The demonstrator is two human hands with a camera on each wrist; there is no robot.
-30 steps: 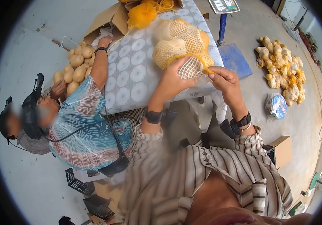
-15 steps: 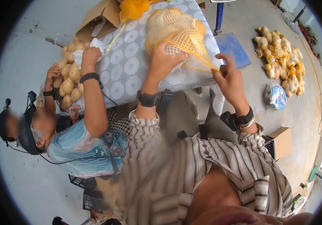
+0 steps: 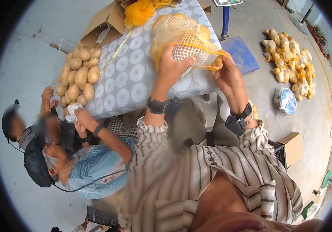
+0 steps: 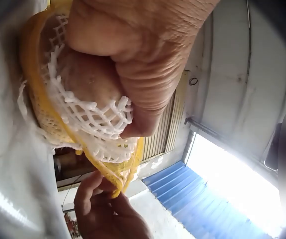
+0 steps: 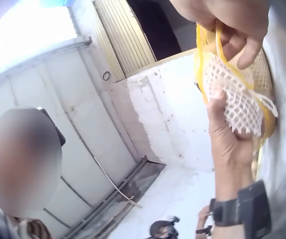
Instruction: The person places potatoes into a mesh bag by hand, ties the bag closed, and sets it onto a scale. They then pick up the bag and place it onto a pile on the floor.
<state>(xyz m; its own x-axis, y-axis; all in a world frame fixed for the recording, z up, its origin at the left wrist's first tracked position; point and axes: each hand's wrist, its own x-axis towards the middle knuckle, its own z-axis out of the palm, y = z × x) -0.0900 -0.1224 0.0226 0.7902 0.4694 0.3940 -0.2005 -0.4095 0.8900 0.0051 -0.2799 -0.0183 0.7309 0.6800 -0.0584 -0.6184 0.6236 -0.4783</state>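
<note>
A yellow net bag (image 3: 166,24) holding several round potatoes in white foam sleeves lies at the table's right end. My left hand (image 3: 170,65) grips a potato in its white foam net (image 4: 95,117) at the bag's mouth, thumb across the sleeve. My right hand (image 3: 230,75) pinches the yellow rim of the bag (image 3: 212,52) and draws it out to the right. In the right wrist view the yellow edge loops down from the right fingers beside the foam net (image 5: 232,94). Part of the potato is behind my left hand.
Bare potatoes (image 3: 81,76) are piled at the table's left, where another person's hands (image 3: 85,118) hold a white foam sleeve. Beyond are a cardboard box (image 3: 102,25) and orange netting (image 3: 139,13). A blue scale (image 3: 239,56) stands right; filled bags (image 3: 291,62) lie on the floor.
My right hand has gone up slightly and in toward the left hand, and the stretched rim has slackened. The other person's hands have moved from above the potato pile to its near end.
</note>
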